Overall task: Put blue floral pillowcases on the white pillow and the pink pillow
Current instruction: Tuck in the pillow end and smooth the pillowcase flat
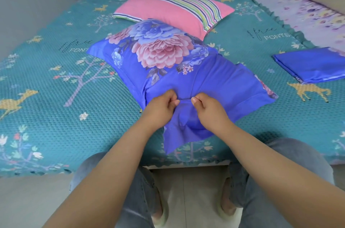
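**First case on, closing the open end**

Blue case (164, 63) lies on the bed (46, 97), filled, so the white pillow is presumably inside; none of it shows. Left hand (160, 106) and right hand (209, 110) sit close together at the near open end, fingers curled, each pinching the fabric edge with a taut fold between them. Pink pillow (173, 11) lies bare just behind, touching the case. Spare case (313, 65) lies folded, well apart to the right.

Judgement: step in hand is closing or tucking the opening. Keep the two edges aligned, pull evenly, smooth the loose flap flat before letting go.
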Demonstrator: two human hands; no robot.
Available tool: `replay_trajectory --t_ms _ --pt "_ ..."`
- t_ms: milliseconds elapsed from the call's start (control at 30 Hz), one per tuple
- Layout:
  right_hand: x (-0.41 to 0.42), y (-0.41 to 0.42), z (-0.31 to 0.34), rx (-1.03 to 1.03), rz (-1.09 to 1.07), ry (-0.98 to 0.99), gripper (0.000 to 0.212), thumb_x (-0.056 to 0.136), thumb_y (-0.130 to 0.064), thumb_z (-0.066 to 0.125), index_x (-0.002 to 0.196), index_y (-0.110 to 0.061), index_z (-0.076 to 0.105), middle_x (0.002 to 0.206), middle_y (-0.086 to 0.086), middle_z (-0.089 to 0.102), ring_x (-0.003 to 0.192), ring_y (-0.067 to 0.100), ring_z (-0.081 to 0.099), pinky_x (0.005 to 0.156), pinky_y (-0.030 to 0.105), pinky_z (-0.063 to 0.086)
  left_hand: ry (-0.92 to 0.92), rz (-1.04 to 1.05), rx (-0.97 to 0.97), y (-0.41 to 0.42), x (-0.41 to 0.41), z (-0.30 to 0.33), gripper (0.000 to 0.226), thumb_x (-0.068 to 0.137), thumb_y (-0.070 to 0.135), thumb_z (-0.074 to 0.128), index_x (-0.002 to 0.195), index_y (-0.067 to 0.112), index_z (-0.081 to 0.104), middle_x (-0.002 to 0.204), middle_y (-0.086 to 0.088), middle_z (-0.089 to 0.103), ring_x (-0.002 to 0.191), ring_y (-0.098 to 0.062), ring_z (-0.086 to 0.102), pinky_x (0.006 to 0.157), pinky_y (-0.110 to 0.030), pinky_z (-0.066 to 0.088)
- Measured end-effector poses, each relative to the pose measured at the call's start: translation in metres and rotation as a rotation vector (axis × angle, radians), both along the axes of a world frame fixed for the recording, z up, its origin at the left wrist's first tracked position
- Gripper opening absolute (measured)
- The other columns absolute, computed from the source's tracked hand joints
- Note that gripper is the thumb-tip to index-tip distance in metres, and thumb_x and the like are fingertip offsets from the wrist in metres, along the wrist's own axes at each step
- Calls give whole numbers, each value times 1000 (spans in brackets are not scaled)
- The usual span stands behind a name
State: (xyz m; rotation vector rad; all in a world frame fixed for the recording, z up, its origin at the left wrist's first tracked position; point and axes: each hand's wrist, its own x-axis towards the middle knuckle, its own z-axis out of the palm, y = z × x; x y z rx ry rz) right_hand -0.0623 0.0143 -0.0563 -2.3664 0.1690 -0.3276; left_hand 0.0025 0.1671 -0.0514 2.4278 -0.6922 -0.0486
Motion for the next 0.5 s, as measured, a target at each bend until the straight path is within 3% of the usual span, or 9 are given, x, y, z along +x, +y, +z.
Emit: replay_trajectory --t_ms 67,133,200,267,333,400,500 --pt "6 -3 -4 110 -24 34 23 98 -23 45 83 -8 54 84 15 61 84 32 56 73 37 40 185 -94 -89 4 7 6 20 93 23 56 76 22 46 60 4 46 55 -12 41 60 -27 33" --pt "10 -2 -4 179 -19 52 19 98 -20 46 80 -13 50 73 3 55 76 24 51 67 31 34 266 -118 -98 9 10 10 17 89 25 62 79 22 49 62 3 47 56 -13 39 58 -27 34" --pt "11 3 -1 196 15 60 19 99 -19 45 82 -12 51 72 0 53 76 22 48 66 28 30 161 -67 19 10 8 10 15 89 30 62 86 18 54 67 1 52 63 -17 45 61 -28 34" --pt "11 8 1 153 36 78 22 100 -21 42 91 -6 57 88 11 61 84 28 53 70 31 33 -146 17 182 4 4 6 23 92 35 55 91 13 59 82 -5 58 80 -25 52 66 -30 35" --pt "11 9 1 137 60 113 27 99 -29 43 96 -7 58 90 9 62 87 28 55 72 33 37 -358 56 200 -5 0 6 24 94 31 50 97 9 60 96 -12 56 91 -31 53 71 -34 38" --pt "8 6 5 135 74 149 23 95 -38 49 92 -17 55 80 -3 55 80 20 50 69 30 35 -340 89 134 -10 0 9 18 95 24 47 97 9 57 94 -15 58 87 -35 56 66 -35 36" --pt "1 2 9 -176 0 90 27 94 -39 50 101 -16 61 93 6 59 89 26 54 72 33 37 -152 122 46 -10 8 10 12 93 24 49 84 18 53 75 -7 61 74 -28 55 65 -33 38"
